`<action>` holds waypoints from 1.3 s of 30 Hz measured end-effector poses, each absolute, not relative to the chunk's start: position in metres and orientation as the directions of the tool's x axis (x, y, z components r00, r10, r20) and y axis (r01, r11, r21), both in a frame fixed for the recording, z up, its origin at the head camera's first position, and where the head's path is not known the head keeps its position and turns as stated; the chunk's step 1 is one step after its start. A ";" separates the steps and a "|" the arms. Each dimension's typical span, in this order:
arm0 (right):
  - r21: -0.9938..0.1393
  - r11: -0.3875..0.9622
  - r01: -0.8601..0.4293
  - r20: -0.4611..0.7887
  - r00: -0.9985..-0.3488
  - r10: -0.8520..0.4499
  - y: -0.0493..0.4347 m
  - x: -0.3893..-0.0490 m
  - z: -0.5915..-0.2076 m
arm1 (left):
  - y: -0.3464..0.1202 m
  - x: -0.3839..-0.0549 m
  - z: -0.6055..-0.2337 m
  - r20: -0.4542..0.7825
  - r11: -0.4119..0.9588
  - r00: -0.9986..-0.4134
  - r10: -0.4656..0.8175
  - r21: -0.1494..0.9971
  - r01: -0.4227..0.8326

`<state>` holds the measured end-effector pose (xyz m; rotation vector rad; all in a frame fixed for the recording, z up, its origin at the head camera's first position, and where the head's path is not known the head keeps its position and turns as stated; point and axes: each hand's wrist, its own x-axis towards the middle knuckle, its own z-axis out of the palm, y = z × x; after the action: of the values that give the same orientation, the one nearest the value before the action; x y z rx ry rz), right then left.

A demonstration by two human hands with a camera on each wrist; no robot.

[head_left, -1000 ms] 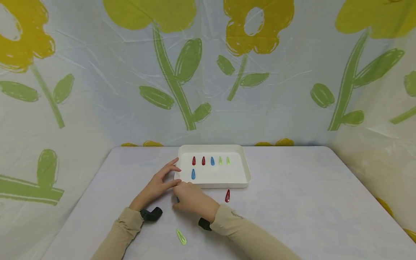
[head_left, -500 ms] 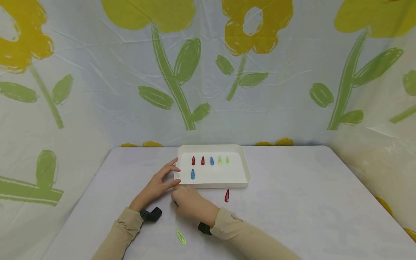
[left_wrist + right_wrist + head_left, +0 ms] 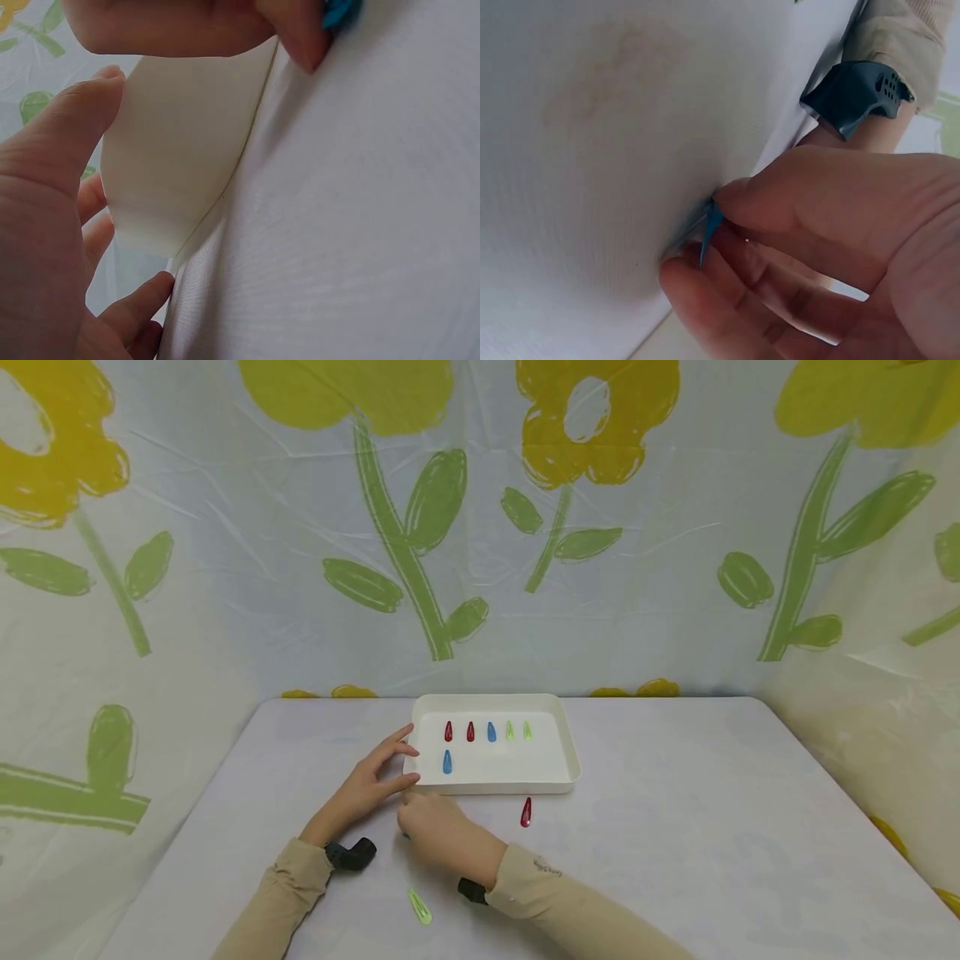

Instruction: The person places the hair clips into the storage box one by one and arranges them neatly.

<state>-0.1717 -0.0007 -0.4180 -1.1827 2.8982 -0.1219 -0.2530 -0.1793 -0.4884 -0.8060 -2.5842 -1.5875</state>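
My right hand [image 3: 444, 831] is just in front of the tray's near left corner, low over the table. In the right wrist view it pinches a blue snap hair clip [image 3: 711, 219] between thumb and fingers, and part of the clip is hidden. My left hand [image 3: 366, 787] rests at the left end of the white tray [image 3: 517, 788], fingers spread and thumb at the near corner. Inside the tray, a back row has two red hair clips [image 3: 470, 732], a blue hair clip [image 3: 491, 732] and two light green hair clips [image 3: 527, 730]. One blue hair clip [image 3: 447, 762] lies alone in front of that row.
A red hair clip [image 3: 526, 812] lies on the table just in front of the tray. Nearer to me, a light green hair clip [image 3: 420, 907] lies between my forearms. A flower-printed cloth [image 3: 637, 610] stands behind the table [image 3: 712, 827].
My right hand has drawn slightly toward me from the tray's near edge, and its fingers have curled in around the blue hair clip. My left hand, the tray and the other clips stay put.
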 end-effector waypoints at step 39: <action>-0.142 0.673 -0.726 0.086 -0.686 -0.722 0.009 -0.181 -0.427 | -0.177 -0.253 -0.488 0.289 0.337 -0.854 0.432 0.827 0.450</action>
<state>-0.1810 0.0086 -0.4273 -1.2526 2.8939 -0.2608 -0.2534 -0.1772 -0.4883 -0.8423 -2.5534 -1.5894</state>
